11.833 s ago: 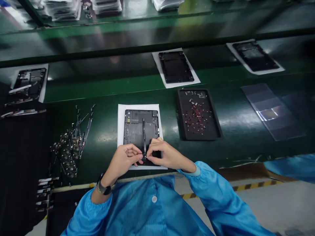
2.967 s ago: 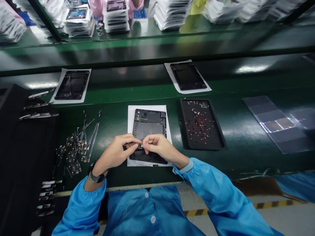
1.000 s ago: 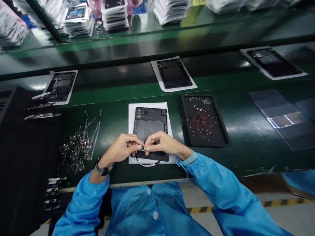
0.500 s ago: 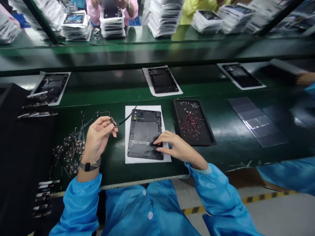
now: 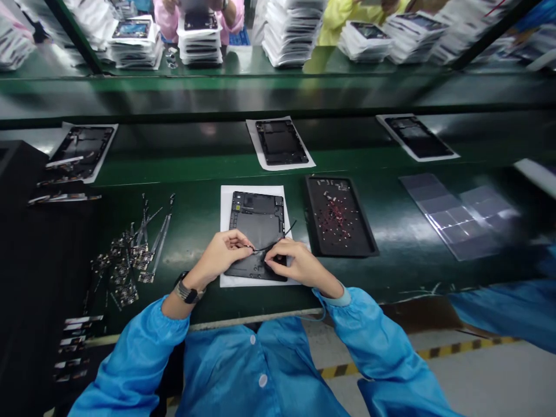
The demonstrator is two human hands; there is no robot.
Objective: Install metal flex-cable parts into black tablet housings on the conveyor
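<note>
Thin flex cable (image 5: 278,238) spans both hands (over the tablet frame (image 5: 257,226)).

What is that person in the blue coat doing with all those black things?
A person in a blue coat sits at a green bench. Both hands are over a black tablet frame lying on a white sheet. The left hand pinches one end of a thin black cable, and the right hand presses it down on the frame. A pile of spare cables lies to the left, and a black tray of tiny parts sits to the right. More frames wait farther back on the bench.
</note>
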